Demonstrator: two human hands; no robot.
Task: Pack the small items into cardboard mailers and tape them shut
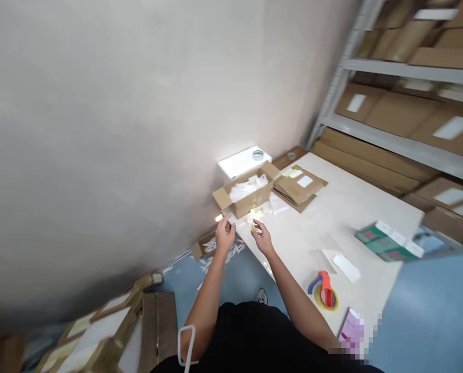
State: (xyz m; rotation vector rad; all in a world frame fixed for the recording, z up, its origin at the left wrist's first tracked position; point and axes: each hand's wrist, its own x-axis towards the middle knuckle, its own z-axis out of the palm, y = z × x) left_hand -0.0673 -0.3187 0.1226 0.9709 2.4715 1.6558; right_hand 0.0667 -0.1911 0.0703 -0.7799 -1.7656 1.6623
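My left hand [225,237] is raised at the table's near left corner, its fingers curved and apart from the thumb. A small dark spot shows between them, too blurred to name. My right hand [263,240] hovers over the table edge with fingers and thumb apart. Just beyond its fingertips lie small white and yellow pieces [257,213], also blurred. Behind both hands stands an open cardboard box [255,199] filled with white pieces [249,187]. I see nothing clearly held in either hand.
The white table [293,243] carries flat cardboard [299,186], a red tape dispenser [325,290], a green box [387,241] and a pink pack [351,331]. Below left, a carton [197,249] sits among scattered white pieces. Shelves of boxes [402,111] stand right; cartons [158,326] lie lower left.
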